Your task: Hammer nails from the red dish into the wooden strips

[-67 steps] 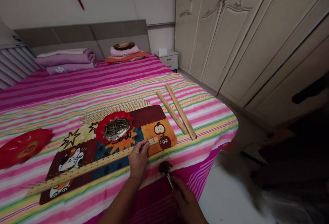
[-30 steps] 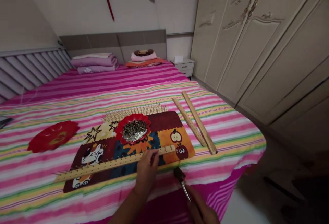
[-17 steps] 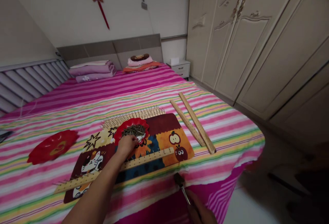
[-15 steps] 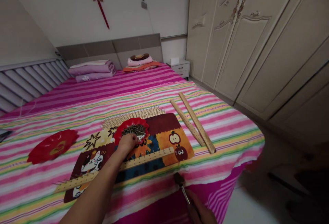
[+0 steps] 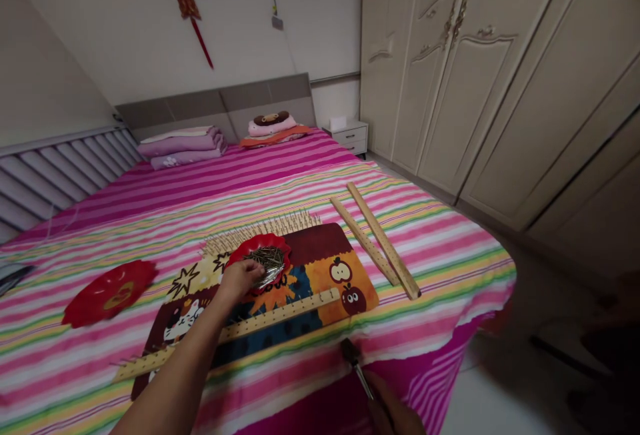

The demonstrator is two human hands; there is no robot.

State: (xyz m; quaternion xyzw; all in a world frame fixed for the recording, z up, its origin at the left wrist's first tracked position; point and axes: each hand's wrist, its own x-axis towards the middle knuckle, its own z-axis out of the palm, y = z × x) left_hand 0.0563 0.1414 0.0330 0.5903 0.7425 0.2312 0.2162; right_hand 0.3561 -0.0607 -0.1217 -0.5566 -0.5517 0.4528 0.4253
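My left hand (image 5: 241, 280) is at the near-left rim of a red scalloped dish (image 5: 287, 248) full of loose nails (image 5: 270, 258). Its fingers are pinched together; anything between them is too small to make out. The forearm crosses over a wooden strip (image 5: 285, 314), which has holes along it and nails standing at its left end. Strip and dish both rest on a patterned mat (image 5: 325, 242). At the bed's near edge, my right hand (image 5: 395, 410) is closed round the handle of a hammer (image 5: 357, 368), whose dark head points away from me.
Beyond the mat lie wooden strips (image 5: 260, 230) bristling with upright nails. Two more drilled strips (image 5: 383, 238) lie to the right. A second red dish (image 5: 107, 295) is on the left of the striped bed (image 5: 435, 242). Folded bedding (image 5: 183, 147) is by the headboard; a wardrobe (image 5: 480, 88) stands right.
The camera view has tilted up and shifted slightly. My left hand has drawn a little back and left, from over the nails towards the dish's rim. My right hand still holds the hammer.
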